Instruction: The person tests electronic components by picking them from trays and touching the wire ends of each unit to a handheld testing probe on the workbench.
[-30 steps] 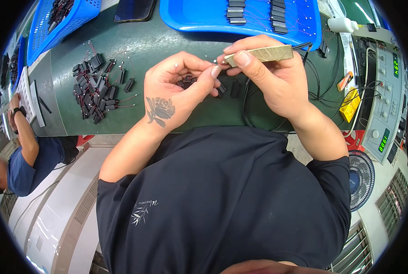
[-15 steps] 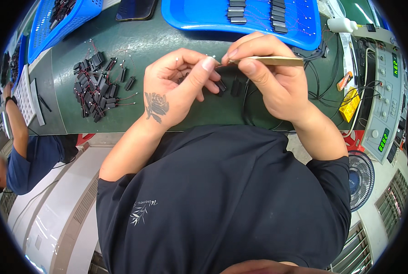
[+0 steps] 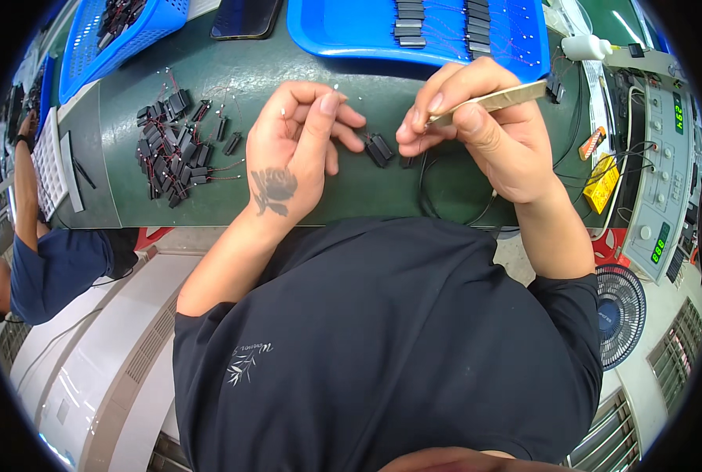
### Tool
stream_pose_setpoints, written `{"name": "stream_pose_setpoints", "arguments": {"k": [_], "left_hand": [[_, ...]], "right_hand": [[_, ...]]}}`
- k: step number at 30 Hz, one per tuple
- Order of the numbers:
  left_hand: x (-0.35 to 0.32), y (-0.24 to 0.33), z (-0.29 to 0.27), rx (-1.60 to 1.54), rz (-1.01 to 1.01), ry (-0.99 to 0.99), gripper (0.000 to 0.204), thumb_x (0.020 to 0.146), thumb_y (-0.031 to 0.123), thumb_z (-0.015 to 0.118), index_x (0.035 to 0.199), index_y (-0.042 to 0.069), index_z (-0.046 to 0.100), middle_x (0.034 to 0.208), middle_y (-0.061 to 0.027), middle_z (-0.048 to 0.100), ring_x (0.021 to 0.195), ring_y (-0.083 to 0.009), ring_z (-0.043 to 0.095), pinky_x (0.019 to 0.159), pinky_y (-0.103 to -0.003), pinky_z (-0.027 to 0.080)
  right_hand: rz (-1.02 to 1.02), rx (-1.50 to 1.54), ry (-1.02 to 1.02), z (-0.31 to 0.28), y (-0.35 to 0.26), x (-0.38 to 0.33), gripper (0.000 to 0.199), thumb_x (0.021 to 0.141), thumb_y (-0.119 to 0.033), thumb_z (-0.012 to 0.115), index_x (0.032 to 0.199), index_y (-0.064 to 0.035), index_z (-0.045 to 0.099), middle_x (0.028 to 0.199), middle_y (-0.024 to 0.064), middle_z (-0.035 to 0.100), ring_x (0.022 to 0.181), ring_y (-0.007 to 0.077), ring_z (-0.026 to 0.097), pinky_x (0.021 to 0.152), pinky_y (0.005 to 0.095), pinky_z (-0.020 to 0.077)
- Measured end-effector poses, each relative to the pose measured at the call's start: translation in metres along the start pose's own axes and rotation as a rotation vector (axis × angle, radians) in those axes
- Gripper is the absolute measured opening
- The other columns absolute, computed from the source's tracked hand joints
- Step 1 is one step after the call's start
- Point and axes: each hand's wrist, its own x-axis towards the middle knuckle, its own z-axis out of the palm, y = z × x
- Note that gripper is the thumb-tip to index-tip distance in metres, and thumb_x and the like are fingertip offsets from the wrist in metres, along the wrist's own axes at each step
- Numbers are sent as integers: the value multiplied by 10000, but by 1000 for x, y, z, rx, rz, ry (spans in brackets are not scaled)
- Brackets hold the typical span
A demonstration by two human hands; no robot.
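Observation:
My left hand (image 3: 294, 149) is raised over the green bench, thumb and forefinger pressed together. Small white plugs (image 3: 336, 88) show at its fingertips and beside its knuckles; the thin wires they belong to are mostly hidden by the fingers. My right hand (image 3: 496, 130) grips brass-coloured tweezers (image 3: 512, 96) between thumb and fingers, tips pointing left toward my left hand. A gap separates the two hands. On the bench between them lie small black wired blocks (image 3: 379, 149), partly behind my fingers. A loose heap of similar black blocks (image 3: 176, 149) with red and black wires spreads out left of my left hand.
A blue tray (image 3: 343, 47) with rows of black blocks stands at the back. A blue basket (image 3: 123, 47), a phone (image 3: 245, 17) and a white grid tray (image 3: 51, 169) lie leftward. Cables, a white bottle (image 3: 587, 47) and a metered instrument (image 3: 656, 173) are at right. Another person (image 3: 60, 267) works far left.
My hands have moved apart. The right one has shifted right with the tweezers, now tilted upward at their rear end. The black blocks between the hands show more clearly.

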Motion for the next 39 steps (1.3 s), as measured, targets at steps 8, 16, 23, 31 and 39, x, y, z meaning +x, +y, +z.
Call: {"name": "stream_pose_setpoints", "arguments": {"k": [8,16,23,31,39], "left_hand": [[-13,2,-14,272,127,-48,97,1119,87,630,1149,-2,656,1050,-117,781,864,-158,721,773,-257,562],[-5,-2,-4,545,227,-174,63,1095,71,657,1126,37,699,1067,-73,782,831,-162,685,746,-283,546],[15,1,2,533,176,-301,53,1076,79,678,1101,45,710,1038,-67,764,801,-172,637,730,-307,521],[23,2,1,481,218,-234,78,1077,98,686,1107,42,731,981,-53,755,818,-167,661,708,-284,517],[14,13,-2,66,-60,-23,130,1075,115,710,1107,1,763,922,-94,755,765,-146,715,585,-205,501]], "right_hand": [[258,91,-28,12,-2,-1,175,1119,-130,623,1180,30,659,1085,199,690,983,305,771,844,396,695],[302,-112,73,5,2,-2,149,1090,-109,676,1134,30,703,1060,134,706,947,229,761,800,325,661],[276,-457,203,-3,-7,1,122,1068,-109,719,1081,9,747,1041,72,739,862,162,724,721,256,584],[143,-758,126,0,-15,1,123,1049,-100,743,1102,5,781,1031,68,776,820,142,699,718,249,568],[82,-664,222,-3,0,-4,155,1058,-116,741,1144,5,783,1078,94,796,822,156,708,744,254,584]]}}
